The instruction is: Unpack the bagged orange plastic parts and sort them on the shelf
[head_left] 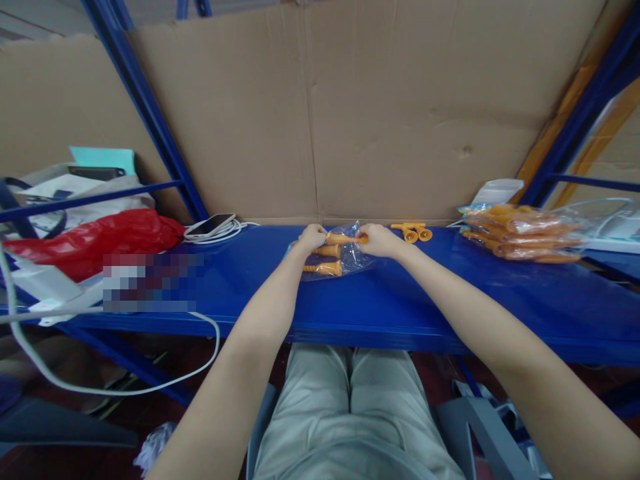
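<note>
A clear plastic bag point(350, 257) lies on the blue shelf point(430, 300), with several orange plastic parts point(326, 268) inside it. My left hand point(311, 237) is closed on the bag's left top edge. My right hand point(380, 240) is closed at the bag's right top edge, and one orange part point(345, 238) spans between the two hands. Both hands rest at the far middle of the shelf.
Loose orange parts point(414, 231) lie just right of my right hand. A pile of filled bags point(520, 233) sits at the far right. A phone point(211, 225) with white cable and a red bag point(95, 240) lie to the left. Cardboard point(320, 113) backs the shelf.
</note>
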### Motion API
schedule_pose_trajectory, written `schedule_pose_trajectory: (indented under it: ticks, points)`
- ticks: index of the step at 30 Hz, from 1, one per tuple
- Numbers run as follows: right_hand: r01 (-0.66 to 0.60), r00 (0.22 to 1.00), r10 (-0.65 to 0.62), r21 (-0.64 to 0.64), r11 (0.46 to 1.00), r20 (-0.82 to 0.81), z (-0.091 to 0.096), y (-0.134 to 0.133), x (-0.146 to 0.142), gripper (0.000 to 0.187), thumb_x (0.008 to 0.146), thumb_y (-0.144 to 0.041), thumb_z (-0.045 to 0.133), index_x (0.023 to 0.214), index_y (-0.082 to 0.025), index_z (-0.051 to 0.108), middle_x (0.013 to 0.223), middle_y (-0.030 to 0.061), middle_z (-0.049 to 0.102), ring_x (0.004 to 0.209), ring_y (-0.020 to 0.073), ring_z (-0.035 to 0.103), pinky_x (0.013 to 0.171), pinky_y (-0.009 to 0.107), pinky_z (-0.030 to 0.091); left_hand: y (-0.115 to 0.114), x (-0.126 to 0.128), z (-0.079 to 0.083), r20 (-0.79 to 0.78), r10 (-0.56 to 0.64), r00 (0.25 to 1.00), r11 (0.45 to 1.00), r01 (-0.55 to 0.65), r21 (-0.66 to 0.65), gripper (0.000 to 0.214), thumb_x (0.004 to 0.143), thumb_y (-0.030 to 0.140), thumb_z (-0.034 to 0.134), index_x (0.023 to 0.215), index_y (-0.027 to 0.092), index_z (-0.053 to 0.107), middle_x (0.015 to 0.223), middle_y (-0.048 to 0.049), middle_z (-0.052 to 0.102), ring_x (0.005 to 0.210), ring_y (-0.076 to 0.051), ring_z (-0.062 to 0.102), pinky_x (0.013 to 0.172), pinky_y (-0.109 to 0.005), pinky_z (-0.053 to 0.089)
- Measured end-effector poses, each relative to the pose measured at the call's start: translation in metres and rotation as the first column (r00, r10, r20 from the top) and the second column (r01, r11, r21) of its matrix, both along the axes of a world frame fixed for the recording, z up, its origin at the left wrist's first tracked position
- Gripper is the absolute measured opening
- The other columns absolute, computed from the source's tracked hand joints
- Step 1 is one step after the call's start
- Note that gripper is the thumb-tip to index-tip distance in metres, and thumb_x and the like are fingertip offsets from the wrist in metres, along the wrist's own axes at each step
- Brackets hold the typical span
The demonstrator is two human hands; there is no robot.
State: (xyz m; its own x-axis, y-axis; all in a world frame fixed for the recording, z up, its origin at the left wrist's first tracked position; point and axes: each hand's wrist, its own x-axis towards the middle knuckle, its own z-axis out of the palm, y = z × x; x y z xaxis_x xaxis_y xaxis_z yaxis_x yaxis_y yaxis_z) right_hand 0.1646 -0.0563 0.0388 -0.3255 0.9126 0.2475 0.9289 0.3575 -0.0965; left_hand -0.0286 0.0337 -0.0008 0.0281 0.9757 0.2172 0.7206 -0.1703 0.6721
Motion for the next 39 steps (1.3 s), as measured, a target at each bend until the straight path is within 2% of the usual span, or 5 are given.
schedule_pose_trajectory:
  ticks: [6,14,27,33,39]
  points:
    - [-0.038,0.998,0.037,-0.016,0.999,-0.043,0.001,0.002,0.004,0.034,0.083,-0.015,0.057,0.113,-0.013,0.074,0.109,0.0096,0.076,0.100,0.0195,0.070,0.086,0.023,0.048,-0.005,0.005,0.004,0.066,-0.055,0.996,0.998,0.055,0.005,0.026,0.084,0.027,0.051,0.074,0.014,0.071,0.082,-0.0064,0.074,0.089,-0.022,0.066,0.085,-0.033,0.050]
    - [0.008,1.000,-0.009,0.052,0.999,0.028,0.000,0.000,0.002,0.026,0.081,-0.017,0.061,0.101,-0.016,0.078,0.105,0.0108,0.077,0.102,0.0253,0.070,0.085,0.029,0.050,-0.019,0.015,0.011,0.145,-0.235,0.961,0.972,0.229,0.052,0.014,0.072,0.025,0.064,0.065,0.015,0.069,0.064,-0.0013,0.065,0.073,-0.017,0.059,0.073,-0.028,0.046]
    - [-0.157,0.910,0.176,0.081,0.984,-0.376,-0.040,0.035,0.004,0.017,0.081,-0.014,0.066,0.096,-0.014,0.076,0.102,0.0097,0.076,0.097,0.0206,0.071,0.088,0.028,0.051,-0.018,0.024,0.006,0.073,-0.311,0.948,0.947,0.302,0.111,0.020,0.080,0.028,0.058,0.068,0.015,0.067,0.076,-0.0039,0.071,0.081,-0.019,0.062,0.078,-0.029,0.047]
    - [-0.347,0.806,0.372,0.143,0.927,-0.460,-0.059,0.056,0.015,0.044,0.067,-0.024,0.084,0.109,-0.014,0.073,0.122,0.0144,0.070,0.114,0.0268,0.065,0.100,0.041,0.051,-0.013,0.020,0.004,0.087,-0.253,0.963,0.957,0.236,0.167,0.023,0.084,0.029,0.056,0.068,0.016,0.067,0.078,-0.0044,0.072,0.082,-0.020,0.062,0.080,-0.030,0.048]
    - [-0.235,0.740,0.259,0.123,0.964,-0.620,-0.065,0.053,0.007,0.058,0.062,-0.020,0.087,0.117,-0.013,0.068,0.129,0.0186,0.063,0.098,0.0241,0.071,0.088,0.036,0.058,-0.010,0.019,0.002,0.069,-0.249,0.966,0.953,0.231,0.194,0.023,0.085,0.029,0.055,0.074,0.015,0.069,0.082,-0.0054,0.073,0.083,-0.020,0.064,0.083,-0.031,0.049]
